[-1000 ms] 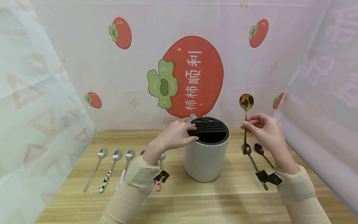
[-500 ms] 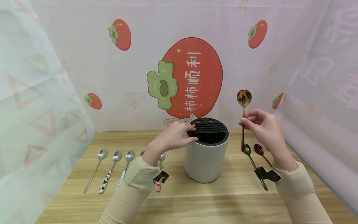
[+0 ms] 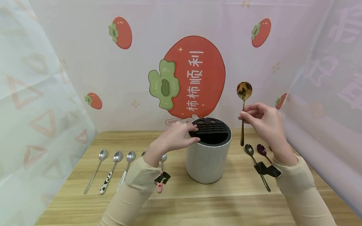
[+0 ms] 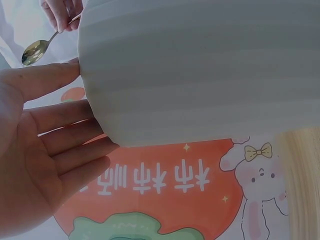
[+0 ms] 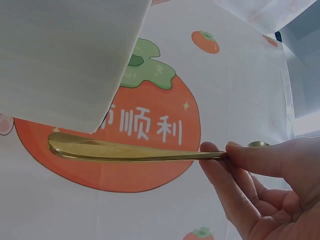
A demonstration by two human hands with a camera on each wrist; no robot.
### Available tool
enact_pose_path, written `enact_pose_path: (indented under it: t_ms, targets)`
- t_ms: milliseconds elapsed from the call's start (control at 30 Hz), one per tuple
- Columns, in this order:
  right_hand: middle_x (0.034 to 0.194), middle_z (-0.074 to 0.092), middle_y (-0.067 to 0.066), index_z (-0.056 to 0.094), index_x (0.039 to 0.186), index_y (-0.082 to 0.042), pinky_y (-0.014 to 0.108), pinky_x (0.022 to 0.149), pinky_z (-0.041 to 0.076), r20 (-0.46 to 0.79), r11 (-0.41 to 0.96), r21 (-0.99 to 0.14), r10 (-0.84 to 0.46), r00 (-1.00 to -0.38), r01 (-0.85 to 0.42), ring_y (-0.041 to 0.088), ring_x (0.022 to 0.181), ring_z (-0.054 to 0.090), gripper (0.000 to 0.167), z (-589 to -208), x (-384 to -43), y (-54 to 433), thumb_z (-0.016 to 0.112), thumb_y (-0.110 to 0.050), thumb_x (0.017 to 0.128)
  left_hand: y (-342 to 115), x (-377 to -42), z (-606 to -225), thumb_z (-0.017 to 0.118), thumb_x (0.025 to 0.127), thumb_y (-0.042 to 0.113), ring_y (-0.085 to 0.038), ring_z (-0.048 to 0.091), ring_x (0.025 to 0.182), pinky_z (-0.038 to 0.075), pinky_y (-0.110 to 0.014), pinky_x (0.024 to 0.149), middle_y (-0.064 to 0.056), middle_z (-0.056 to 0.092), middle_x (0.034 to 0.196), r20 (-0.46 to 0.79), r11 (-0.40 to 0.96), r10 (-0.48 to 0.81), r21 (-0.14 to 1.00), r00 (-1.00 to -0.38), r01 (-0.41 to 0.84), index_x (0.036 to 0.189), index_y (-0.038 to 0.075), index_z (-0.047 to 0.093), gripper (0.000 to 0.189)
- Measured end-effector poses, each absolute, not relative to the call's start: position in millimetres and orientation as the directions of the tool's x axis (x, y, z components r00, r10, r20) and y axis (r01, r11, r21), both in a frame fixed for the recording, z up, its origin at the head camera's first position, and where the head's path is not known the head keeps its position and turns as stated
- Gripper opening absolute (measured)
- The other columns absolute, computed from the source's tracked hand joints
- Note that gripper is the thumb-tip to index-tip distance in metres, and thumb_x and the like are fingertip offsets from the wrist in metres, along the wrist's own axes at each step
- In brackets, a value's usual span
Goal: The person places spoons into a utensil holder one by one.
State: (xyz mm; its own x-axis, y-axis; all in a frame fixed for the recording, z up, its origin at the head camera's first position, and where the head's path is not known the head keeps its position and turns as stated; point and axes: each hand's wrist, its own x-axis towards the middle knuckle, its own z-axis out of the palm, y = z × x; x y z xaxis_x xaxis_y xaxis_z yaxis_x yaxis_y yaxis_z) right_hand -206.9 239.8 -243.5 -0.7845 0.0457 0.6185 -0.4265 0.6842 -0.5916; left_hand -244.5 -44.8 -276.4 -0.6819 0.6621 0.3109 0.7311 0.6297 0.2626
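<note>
Upright beside the holder's right side, a gold spoon is pinched by its handle between thumb and fingers of my right hand. Its bowl points up, and the handle end hangs above the table. In the right wrist view the gold handle stretches left from the fingertips. My left hand rests at the left rim of a white ribbed cutlery holder, thumb and fingers extended. The holder's black lid has slots, round holes and a wide front opening. The left wrist view shows these fingers against the white wall.
Left of the holder lie several spoons, including a plain silver spoon and a cow-print spoon; a pink-handled spoon is partly hidden by the left wrist. On the right lie a dark spoon and a purple spoon. A printed cloth hangs behind.
My right hand has raised the gold spoon and moved it slightly left, toward the holder. The left hand has stayed at the rim.
</note>
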Motion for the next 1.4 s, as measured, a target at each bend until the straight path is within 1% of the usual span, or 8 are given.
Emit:
enact_pose_path:
  t_ms: [167, 333, 567, 667, 733, 900, 1133, 1400]
  targets:
    - [0.081, 0.074, 0.009, 0.068, 0.094, -0.006, 0.013, 0.055, 0.048, 0.634, 0.682, -0.583, 0.043, -0.772, -0.441, -0.009, 0.063, 0.064, 0.019, -238, -208, 237, 0.071, -0.023, 0.085, -45, -243, -275, 0.065, 0.088, 0.034, -0.013, 0.067, 0.086, 0.049, -0.023, 0.074, -0.003, 0.064, 0.126, 0.309, 0.631, 0.657, 0.274, -0.688, 0.725, 0.116, 0.01, 0.068, 0.036]
    - [0.08, 0.074, 0.006, 0.068, 0.095, -0.006, 0.013, 0.056, 0.049, 0.627, 0.656, -0.606, 0.045, -0.778, -0.45, -0.007, 0.064, 0.065, 0.021, -234, -208, 235, 0.072, -0.023, 0.084, -45, -242, -274, 0.065, 0.088, 0.034, -0.013, 0.067, 0.087, 0.05, -0.024, 0.074, -0.003, 0.063, 0.126, 0.303, 0.635, 0.654, 0.28, -0.693, 0.72, 0.116, 0.01, 0.068, 0.036]
    - [0.078, 0.074, 0.0, 0.068, 0.096, -0.004, 0.013, 0.06, 0.051, 0.624, 0.619, -0.633, 0.052, -0.78, -0.465, -0.005, 0.065, 0.066, 0.02, -232, -211, 235, 0.072, -0.018, 0.084, -44, -242, -274, 0.066, 0.088, 0.033, -0.013, 0.067, 0.084, 0.049, -0.028, 0.081, -0.003, 0.064, 0.125, 0.302, 0.637, 0.653, 0.28, -0.695, 0.719, 0.116, 0.01, 0.068, 0.036]
    - [0.078, 0.074, -0.002, 0.068, 0.096, -0.005, 0.012, 0.061, 0.051, 0.62, 0.624, -0.634, 0.057, -0.783, -0.457, -0.005, 0.065, 0.066, 0.021, -231, -212, 235, 0.072, -0.021, 0.084, -45, -242, -274, 0.066, 0.088, 0.033, -0.013, 0.067, 0.087, 0.048, -0.031, 0.087, -0.003, 0.064, 0.125, 0.302, 0.639, 0.652, 0.277, -0.696, 0.718, 0.116, 0.01, 0.068, 0.036]
    - [0.079, 0.074, -0.002, 0.068, 0.097, -0.006, 0.012, 0.061, 0.051, 0.616, 0.626, -0.636, 0.061, -0.785, -0.451, -0.005, 0.065, 0.066, 0.022, -229, -212, 234, 0.072, -0.023, 0.084, -45, -242, -275, 0.066, 0.088, 0.033, -0.013, 0.067, 0.087, 0.048, -0.031, 0.087, -0.003, 0.064, 0.126, 0.302, 0.639, 0.652, 0.275, -0.696, 0.718, 0.116, 0.011, 0.068, 0.036]
    - [0.078, 0.073, -0.006, 0.068, 0.097, -0.006, 0.013, 0.063, 0.052, 0.612, 0.606, -0.652, 0.065, -0.788, -0.457, -0.004, 0.066, 0.067, 0.022, -226, -214, 231, 0.073, -0.023, 0.083, -45, -243, -275, 0.066, 0.088, 0.034, -0.014, 0.067, 0.09, 0.049, -0.027, 0.08, -0.002, 0.064, 0.126, 0.305, 0.641, 0.651, 0.269, -0.695, 0.719, 0.116, 0.011, 0.068, 0.036]
    - [0.073, 0.071, -0.013, 0.067, 0.096, -0.003, 0.015, 0.063, 0.053, 0.621, 0.561, -0.674, 0.075, -0.781, -0.481, -0.003, 0.066, 0.067, 0.021, -224, -216, 227, 0.073, -0.019, 0.083, -45, -244, -275, 0.066, 0.088, 0.035, -0.013, 0.067, 0.088, 0.05, -0.026, 0.078, -0.003, 0.064, 0.125, 0.303, 0.642, 0.655, 0.261, -0.692, 0.721, 0.116, 0.011, 0.068, 0.037]
    - [0.073, 0.071, -0.012, 0.066, 0.096, 0.001, 0.017, 0.065, 0.054, 0.642, 0.49, -0.691, 0.081, -0.762, -0.53, 0.0, 0.067, 0.068, 0.019, -223, -221, 222, 0.072, -0.012, 0.084, -45, -244, -276, 0.065, 0.088, 0.035, -0.012, 0.068, 0.083, 0.05, -0.025, 0.077, -0.003, 0.064, 0.125, 0.308, 0.638, 0.662, 0.247, -0.684, 0.729, 0.117, 0.01, 0.067, 0.038]
